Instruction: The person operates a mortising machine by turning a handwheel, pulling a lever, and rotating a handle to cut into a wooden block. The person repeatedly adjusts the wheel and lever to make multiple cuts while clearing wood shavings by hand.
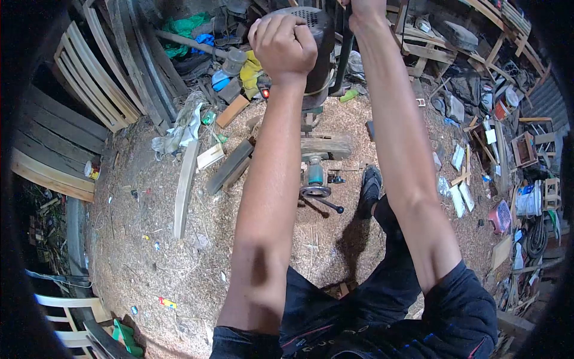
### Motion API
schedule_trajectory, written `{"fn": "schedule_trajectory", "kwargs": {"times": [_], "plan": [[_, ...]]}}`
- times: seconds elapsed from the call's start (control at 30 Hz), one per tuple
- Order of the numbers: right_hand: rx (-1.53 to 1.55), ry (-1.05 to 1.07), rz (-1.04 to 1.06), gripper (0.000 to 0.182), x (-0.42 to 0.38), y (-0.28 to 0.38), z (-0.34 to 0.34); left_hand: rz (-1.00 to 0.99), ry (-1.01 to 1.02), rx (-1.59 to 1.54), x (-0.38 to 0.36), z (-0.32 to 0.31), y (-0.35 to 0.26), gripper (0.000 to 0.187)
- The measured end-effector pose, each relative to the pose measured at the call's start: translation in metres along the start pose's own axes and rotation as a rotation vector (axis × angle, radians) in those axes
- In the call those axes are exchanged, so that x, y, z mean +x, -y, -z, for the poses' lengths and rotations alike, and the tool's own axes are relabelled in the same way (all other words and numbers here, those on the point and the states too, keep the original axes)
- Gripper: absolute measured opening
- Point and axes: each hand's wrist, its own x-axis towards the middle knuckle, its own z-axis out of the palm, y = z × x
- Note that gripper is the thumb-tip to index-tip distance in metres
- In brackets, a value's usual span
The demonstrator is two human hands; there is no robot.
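Observation:
My left hand (283, 48) is closed in a fist against a dark, rounded machine housing (320, 42) with vent holes on top; whatever its fingers may grip is hidden. My right hand (366, 11) is raised at the top edge, beside a dark upright column (345, 54); the frame cuts off its fingers. A small red light (266, 93) glows by my left wrist. Below the housing, a worn wooden block (326, 145) lies above a teal part with a round handwheel (315, 191). A lever with a black knob (339, 209) sticks out near it.
Wood shavings cover the floor (161, 257). Loose boards (186, 191) and wood offcuts (233, 110) lie left of the machine. Curved slatted wooden pieces (89, 78) lean at the left. Scrap, a pink basket (500, 216) and a coiled hose (536, 239) crowd the right side. My shoe (371, 182) stands by the handwheel.

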Motion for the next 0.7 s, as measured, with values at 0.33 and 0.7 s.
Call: {"fn": "schedule_trajectory", "kwargs": {"times": [0.33,0.7], "plan": [[0.009,0.002,0.091,0.037,-0.052,-0.001,0.017,0.007,0.026,0.021,-0.005,0.003,-0.001,0.022],[0.058,0.150,0.152,0.031,-0.137,0.014,0.038,-0.018,0.002,-0.021,-0.013,0.001,0.005,0.018]]}}
